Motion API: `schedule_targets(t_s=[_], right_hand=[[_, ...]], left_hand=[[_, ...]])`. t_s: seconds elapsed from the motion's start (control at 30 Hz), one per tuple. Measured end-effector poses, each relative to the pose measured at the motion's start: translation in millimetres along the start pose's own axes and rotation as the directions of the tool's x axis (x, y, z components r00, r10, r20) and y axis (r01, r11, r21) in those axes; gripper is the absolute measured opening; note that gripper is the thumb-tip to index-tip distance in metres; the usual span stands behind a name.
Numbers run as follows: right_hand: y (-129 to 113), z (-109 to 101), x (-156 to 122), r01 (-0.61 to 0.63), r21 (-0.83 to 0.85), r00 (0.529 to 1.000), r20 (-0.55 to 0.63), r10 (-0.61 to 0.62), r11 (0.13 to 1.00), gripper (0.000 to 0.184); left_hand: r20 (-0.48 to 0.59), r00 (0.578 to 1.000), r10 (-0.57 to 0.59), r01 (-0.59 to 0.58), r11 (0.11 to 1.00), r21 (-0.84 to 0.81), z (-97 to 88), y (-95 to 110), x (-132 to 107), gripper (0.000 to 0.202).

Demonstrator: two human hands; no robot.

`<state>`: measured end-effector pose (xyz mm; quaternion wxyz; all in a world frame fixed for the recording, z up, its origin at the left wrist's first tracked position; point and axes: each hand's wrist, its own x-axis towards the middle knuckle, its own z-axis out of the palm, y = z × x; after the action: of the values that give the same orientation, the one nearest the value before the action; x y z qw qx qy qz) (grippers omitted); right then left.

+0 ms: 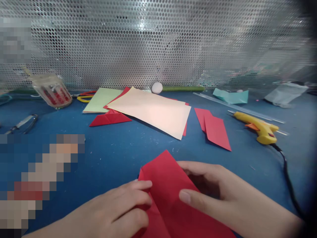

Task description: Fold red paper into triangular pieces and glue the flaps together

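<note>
A large sheet of red paper (173, 188) lies in front of me, partly folded along its left side, with a corner pointing away. My left hand (121, 205) has its fingers curled over the left edge of this sheet, pressing the folded flap; its thumb is hidden. At the right edge, my right hand (220, 195) pinches the sheet, thumb on top and fingers beneath. Beyond the hands, a small folded red paper piece (110, 119) sits on the blue table (119, 138). Two red paper pieces (215, 129) overlap to the right.
Cream paper (153, 109) covers red sheets at the back, beside pale green paper (102, 100). A yellow glue gun (260, 127) with a black cord lies right, near clear sticks (237, 107). A jar (52, 91) stands left. Perforated metal (158, 43) borders the back.
</note>
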<state>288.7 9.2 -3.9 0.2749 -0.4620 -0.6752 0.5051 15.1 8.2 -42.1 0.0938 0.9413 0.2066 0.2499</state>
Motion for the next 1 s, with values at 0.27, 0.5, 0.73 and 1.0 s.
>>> schedule_targets(t_s=[0.27,0.5,0.73,1.0], right_hand=[[5,5,4,-0.006,-0.212,0.982,-0.186,-0.034,0.977,0.035],[14,1,12,-0.161,-0.198,0.913,-0.403,0.069,0.967,0.054],[21,3,12,-0.046,-0.161,0.907,-0.420,-0.026,0.986,0.066],[14,3,11,0.031,-0.347,0.950,-0.280,-0.135,0.937,0.032]], left_hand=[[-0.034,0.994,-0.100,0.104,0.982,0.155,-11.4,-4,2,0.047],[0.028,0.993,-0.117,0.098,0.921,0.376,-10.2,-2,-1,0.054],[0.060,0.994,-0.086,0.053,0.906,0.420,-5.9,-10,-3,0.058],[0.117,0.988,-0.100,0.043,0.909,0.414,-10.4,-8,-1,0.057]])
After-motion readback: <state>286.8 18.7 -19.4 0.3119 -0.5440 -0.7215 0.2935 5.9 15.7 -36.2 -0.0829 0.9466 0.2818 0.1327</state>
